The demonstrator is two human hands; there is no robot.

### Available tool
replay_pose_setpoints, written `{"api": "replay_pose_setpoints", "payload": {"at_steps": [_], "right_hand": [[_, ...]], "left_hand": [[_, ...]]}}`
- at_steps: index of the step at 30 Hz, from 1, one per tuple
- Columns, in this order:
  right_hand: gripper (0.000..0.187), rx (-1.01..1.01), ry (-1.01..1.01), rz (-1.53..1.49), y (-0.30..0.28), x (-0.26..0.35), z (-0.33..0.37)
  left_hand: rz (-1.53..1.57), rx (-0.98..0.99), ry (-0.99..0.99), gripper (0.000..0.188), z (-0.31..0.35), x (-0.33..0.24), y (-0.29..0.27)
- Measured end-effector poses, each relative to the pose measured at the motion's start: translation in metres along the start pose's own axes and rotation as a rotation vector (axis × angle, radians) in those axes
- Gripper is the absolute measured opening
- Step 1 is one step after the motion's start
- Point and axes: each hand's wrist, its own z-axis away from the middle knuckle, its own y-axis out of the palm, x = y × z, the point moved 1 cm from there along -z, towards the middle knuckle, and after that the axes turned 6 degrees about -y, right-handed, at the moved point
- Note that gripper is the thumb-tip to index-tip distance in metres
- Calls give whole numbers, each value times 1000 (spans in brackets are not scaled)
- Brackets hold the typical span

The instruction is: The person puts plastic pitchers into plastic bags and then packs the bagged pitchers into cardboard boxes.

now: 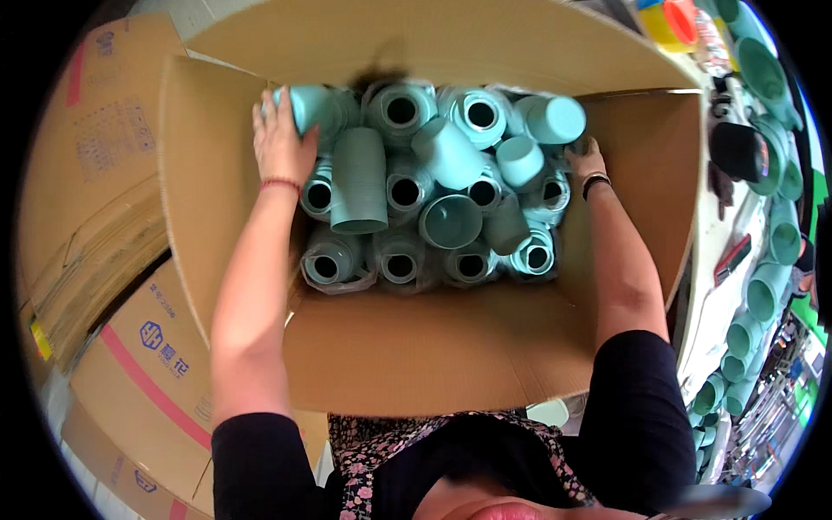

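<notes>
Left hand (284, 147), fingers extended, ungripping, against far-left teal cup (314, 108) inside carton (425, 347); right hand (588, 162), at right, hold indeterminable; advise even, gentle side pressure, lest loose cups (359, 178) roll.

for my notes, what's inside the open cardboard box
Wrapped teal bottles in rows, loose teal cups on top, plus the left hand and right hand. Whatever the box holds beneath these is covered.

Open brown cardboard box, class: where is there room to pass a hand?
The near panel of the box is bare between the mint-green bottles and the black floral apron; so is a white tabletop strip outside the right edge. Crowded: the middle, where mint-green cups lie over the bottles.
</notes>
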Motion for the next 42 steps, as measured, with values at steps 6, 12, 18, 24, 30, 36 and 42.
{"api": "replay_pose_setpoints", "payload": {"at_steps": [6,12,18,24,30,36,42], "right_hand": [[42,-361,-640,-82,35,133,65],[85,192,-692,34,94,230,112],[89,260,-311,-1149,10,234,154],[78,153,-251,-1432,8,224,147],[63,141,-119,-1769,4,218,126],[71,-154,-934,109,69,146,83],[84,-17,-584,147,80,99,68]], "left_hand": [[-189,169,169,59,36,41,71],[-14,312,22,75,29,19,39],[863,596,114,108,53,-109,-4],[811,783,191,111,22,-123,-13],[768,831,217,112,14,-112,-19],[279,152,379,90,-5,-69,44],[208,236,129,81,42,-47,77]]}}
